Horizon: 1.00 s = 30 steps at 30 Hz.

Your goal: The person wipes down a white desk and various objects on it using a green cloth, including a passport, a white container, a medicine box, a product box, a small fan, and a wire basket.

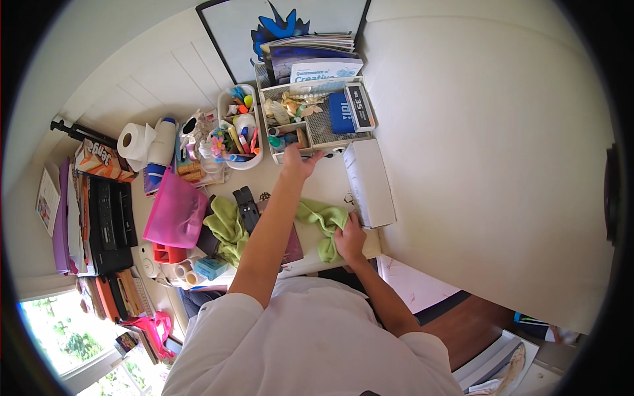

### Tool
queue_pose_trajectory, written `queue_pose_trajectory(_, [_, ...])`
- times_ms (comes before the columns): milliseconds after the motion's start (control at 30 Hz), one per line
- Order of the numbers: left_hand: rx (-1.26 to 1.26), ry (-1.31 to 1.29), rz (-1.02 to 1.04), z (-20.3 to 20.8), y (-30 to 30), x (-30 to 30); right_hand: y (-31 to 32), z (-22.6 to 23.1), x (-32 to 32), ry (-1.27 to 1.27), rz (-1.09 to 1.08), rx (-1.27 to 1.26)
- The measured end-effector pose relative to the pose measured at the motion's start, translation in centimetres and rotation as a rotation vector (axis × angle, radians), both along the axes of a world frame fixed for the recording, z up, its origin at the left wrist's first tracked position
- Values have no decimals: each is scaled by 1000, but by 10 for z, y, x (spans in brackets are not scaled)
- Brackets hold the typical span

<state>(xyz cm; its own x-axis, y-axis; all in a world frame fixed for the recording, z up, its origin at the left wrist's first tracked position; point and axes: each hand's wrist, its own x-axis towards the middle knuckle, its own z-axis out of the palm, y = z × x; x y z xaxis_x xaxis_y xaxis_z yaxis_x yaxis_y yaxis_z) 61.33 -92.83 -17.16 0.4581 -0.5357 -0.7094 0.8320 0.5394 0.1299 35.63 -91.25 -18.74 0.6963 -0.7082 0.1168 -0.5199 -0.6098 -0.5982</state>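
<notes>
My left hand reaches to the front edge of a white mesh desk organizer. Its thumb and fingers are apart, and I see nothing held in it. Just beyond the fingers, a small front compartment holds a green-capped item. Closer to me, my right hand is closed on a green cloth, bunched on the desk beside a long white box. Another green cloth lies crumpled left of my left forearm, next to a black hinged object.
Left of the organizer stand a white caddy of pens and a pink pouch. Paper rolls, a black printer and a red holder line the left side. Magazines stand behind the organizer. A white wall bounds the right.
</notes>
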Motion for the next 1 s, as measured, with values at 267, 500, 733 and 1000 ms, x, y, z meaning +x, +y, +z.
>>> queue_pose_trajectory(267, [80,-84,-18,15,-5,-9,-5,32,-14,155,144,140])
queue_pose_trajectory(500, [65,-27,-74,18,9,-1,-19,148,-4,140,62,-434])
queue_pose_trajectory(733, [416,-616,-499,69,25,-114,-21,89,-21,270,-15,-554])
queue_pose_trajectory(1000, [810,-1092,-606,29,5,-141,-13,99,-23,-210,378,-254])
